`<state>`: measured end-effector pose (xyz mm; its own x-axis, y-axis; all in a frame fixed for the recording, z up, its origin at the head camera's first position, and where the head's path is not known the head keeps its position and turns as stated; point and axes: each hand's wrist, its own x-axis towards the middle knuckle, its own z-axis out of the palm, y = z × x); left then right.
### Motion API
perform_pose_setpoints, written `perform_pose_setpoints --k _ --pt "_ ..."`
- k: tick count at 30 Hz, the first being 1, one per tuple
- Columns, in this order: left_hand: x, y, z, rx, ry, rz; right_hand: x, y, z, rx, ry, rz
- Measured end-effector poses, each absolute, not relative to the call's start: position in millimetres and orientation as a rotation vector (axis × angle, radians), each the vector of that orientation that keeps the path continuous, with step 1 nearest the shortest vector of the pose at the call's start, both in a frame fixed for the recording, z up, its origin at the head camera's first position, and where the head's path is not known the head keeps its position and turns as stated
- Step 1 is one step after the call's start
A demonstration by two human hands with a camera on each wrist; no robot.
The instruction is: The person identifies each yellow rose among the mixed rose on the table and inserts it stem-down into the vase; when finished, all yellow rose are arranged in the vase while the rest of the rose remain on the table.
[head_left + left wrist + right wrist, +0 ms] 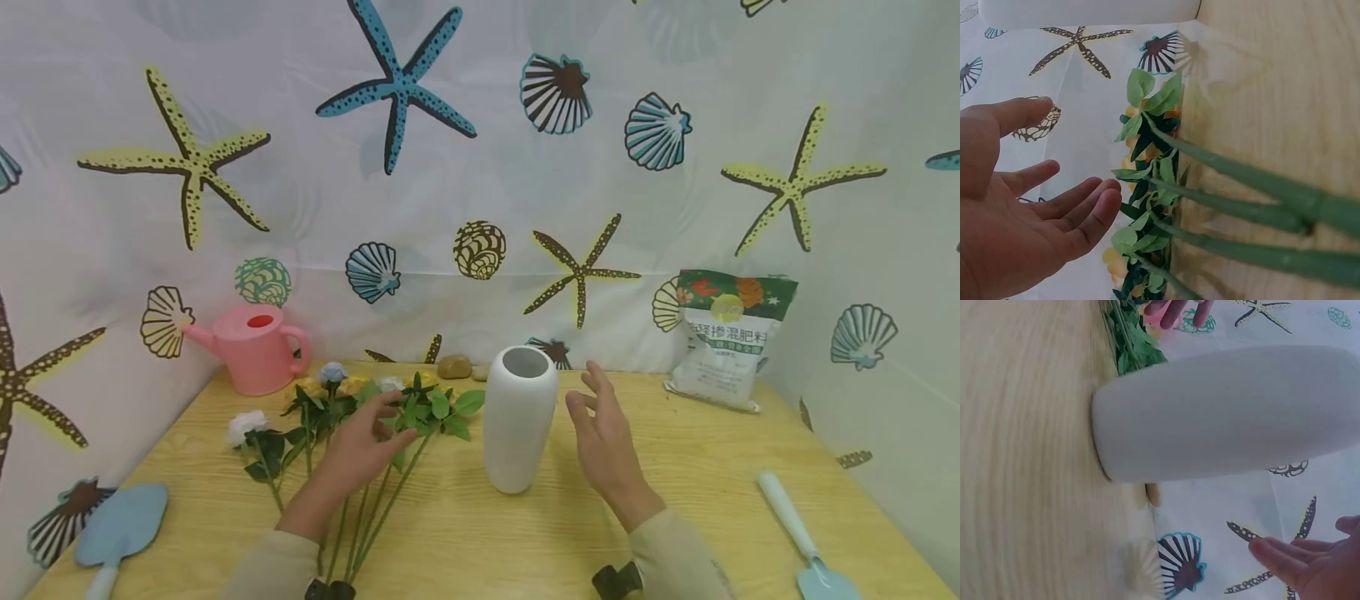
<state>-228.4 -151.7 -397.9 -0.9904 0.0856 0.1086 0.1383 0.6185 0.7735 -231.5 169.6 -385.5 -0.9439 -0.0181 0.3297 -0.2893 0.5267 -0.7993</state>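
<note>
Starfish and shells pattern the white curtain [465, 187] behind a pale wooden table [697, 483]. Through my head view, I see a white vase [516, 437] standing upright between both hands: the left hand [362, 442], fingers loosely spread, hovers above long-stemmed flowers [341, 407]; the right hand [606, 442], spread too, hangs just beside the vase, apart from it.
</note>
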Motion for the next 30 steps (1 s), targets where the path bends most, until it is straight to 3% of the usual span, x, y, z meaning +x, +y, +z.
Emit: perform_pose_setpoints --k 11,30 --pt "-225.9 -140.7 -408.0 -0.182 -2.952 -1.310 -224.5 149.6 -396.7 0.467 -2.253 1.859" --pt "-217.8 -131.6 -415.1 -0.168 -2.969 -1.362 -225.7 148.2 -391.7 0.452 -2.271 1.959"
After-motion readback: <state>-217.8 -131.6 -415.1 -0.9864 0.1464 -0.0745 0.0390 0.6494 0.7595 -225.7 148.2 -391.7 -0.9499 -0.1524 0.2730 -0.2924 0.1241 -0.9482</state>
